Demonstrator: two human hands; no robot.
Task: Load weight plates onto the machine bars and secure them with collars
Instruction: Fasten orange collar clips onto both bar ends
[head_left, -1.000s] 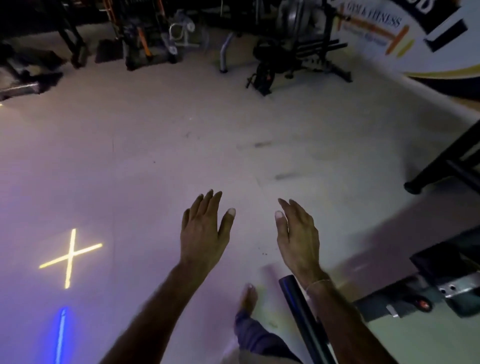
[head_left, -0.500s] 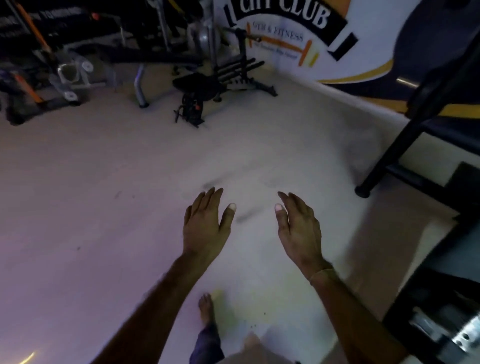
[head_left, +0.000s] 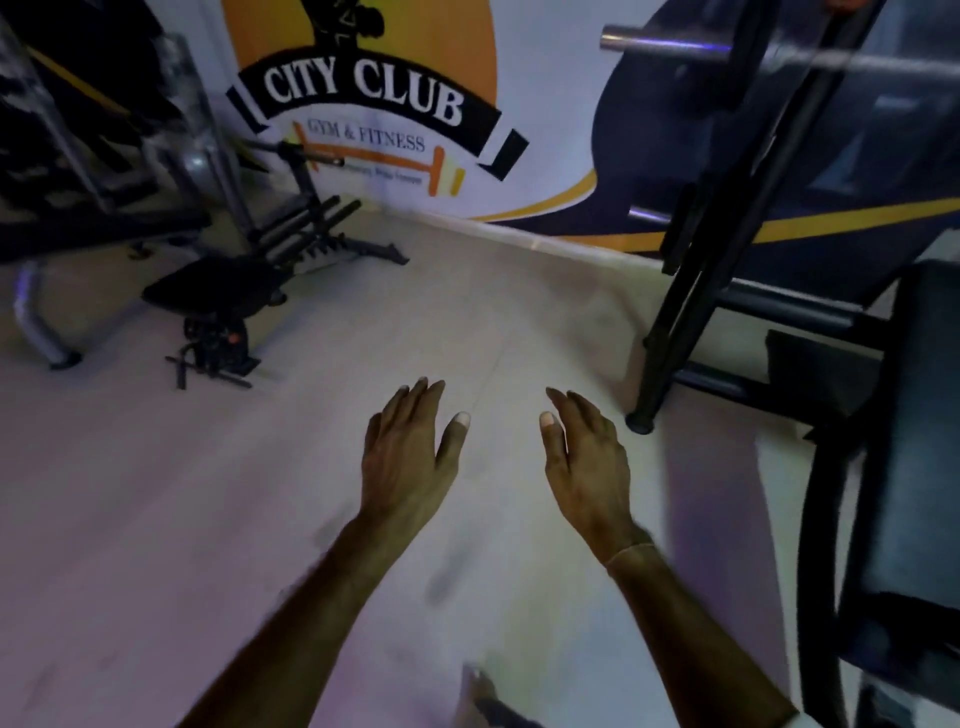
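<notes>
My left hand (head_left: 408, 452) and my right hand (head_left: 584, 457) are stretched out side by side over the pale floor, palms down, fingers spread, both holding nothing. At the upper right stands a black machine frame (head_left: 696, 291) with two bare chrome bars: a long upper bar (head_left: 665, 44) and a short lower peg (head_left: 649, 214). No weight plate or collar shows in this view. The machine's dark padded part (head_left: 914, 467) fills the right edge.
A black bench with a roller attachment (head_left: 228, 296) stands on the floor at the left, with more dark gym gear behind it. A painted wall with a gym logo (head_left: 363, 98) closes the far side. Open floor (head_left: 260, 493) lies under my hands.
The view has swung right and up: the wall logo and the machine frame have come into sight, the floor lights have left. My hands keep the same open pose.
</notes>
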